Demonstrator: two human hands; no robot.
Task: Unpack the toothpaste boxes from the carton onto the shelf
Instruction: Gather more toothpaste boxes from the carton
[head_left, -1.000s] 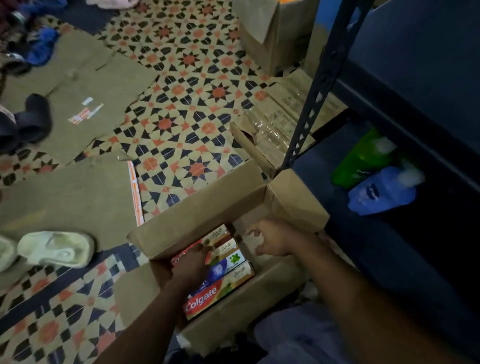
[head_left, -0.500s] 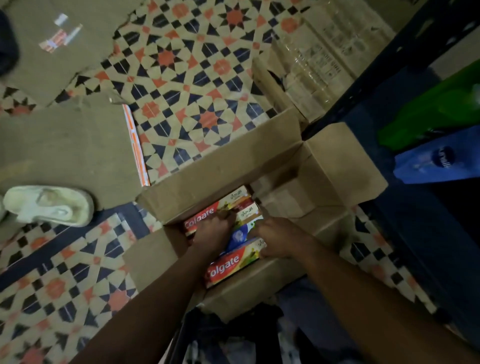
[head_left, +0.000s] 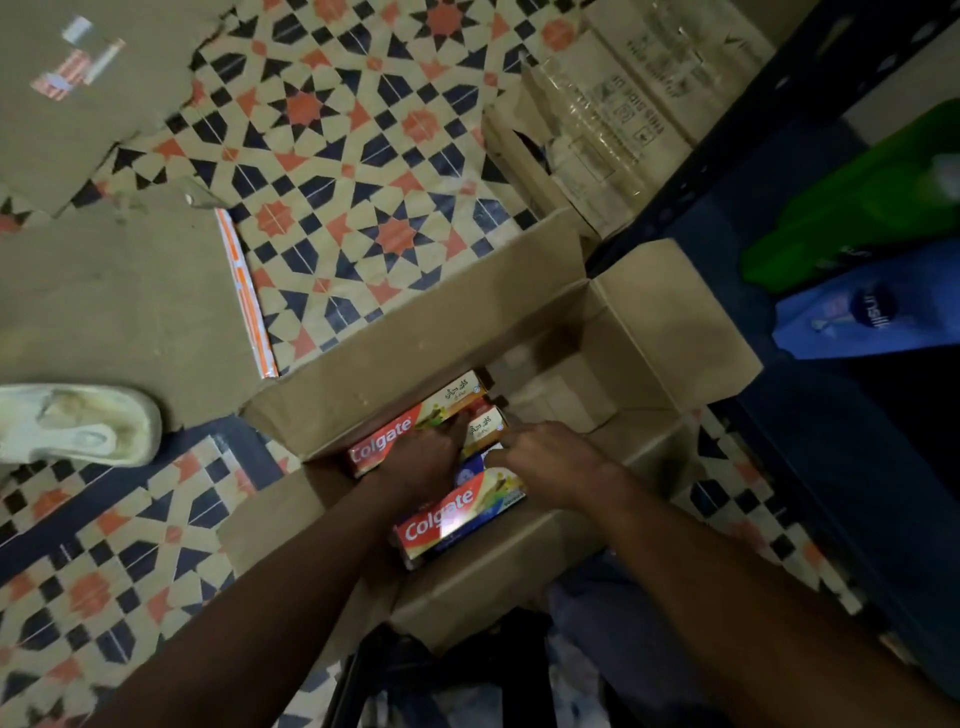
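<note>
Cardboard carton (head_left: 415, 353) sits open on the patterned tile floor (head_left: 363, 156), low in the middle of the frame, its flaps spread. Colgate toothpaste boxes (head_left: 447, 517) lie packed side by side in its left half; the right half shows bare cardboard. Left hand (head_left: 423, 460) lies over the middle boxes, fingers reaching between them; whether it grips one I cannot tell. Right hand (head_left: 550, 457) comes in from the right, fingers fairly straight, tips touching the box ends. Dark blue shelf (head_left: 857, 467) runs down the right edge, with a green bottle (head_left: 857, 208) and a blue pouch (head_left: 872, 312) on it. White sandal (head_left: 78, 423) rests at the left edge, beside flattened cardboard (head_left: 104, 301)
</note>
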